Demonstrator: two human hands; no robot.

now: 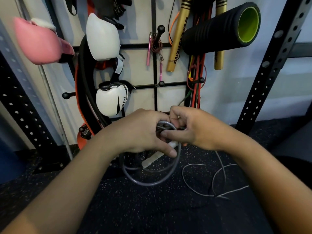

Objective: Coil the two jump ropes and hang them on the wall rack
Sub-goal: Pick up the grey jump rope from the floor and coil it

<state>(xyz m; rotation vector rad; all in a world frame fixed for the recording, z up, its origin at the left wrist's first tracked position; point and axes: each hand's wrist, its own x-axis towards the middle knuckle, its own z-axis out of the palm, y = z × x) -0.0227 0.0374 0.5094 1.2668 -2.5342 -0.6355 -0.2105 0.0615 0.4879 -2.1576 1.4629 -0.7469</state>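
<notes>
One rope done: the pink-handled rope (154,46) already hung coiled on a peg of the wall rack (154,68).
Our hands: our left hand (143,134) gripped the grey rope (150,181) coil; our right hand (190,129) pinched it.
Left: its tail on the floor (152,208), then hanging.
Room: we saw a bare peg (161,83) just above.

**One head-worn view, angled down at the hands**

A single wide-angle camera sat on the person's head and faced forward and down. It was close to both forearms, which entered from the lower corners and met at centre frame. The wall rack (155,65) filled the upper half, near and bowed by the lens; the speckled floor (135,208) took the lower half. No second view shared the scene.
</notes>
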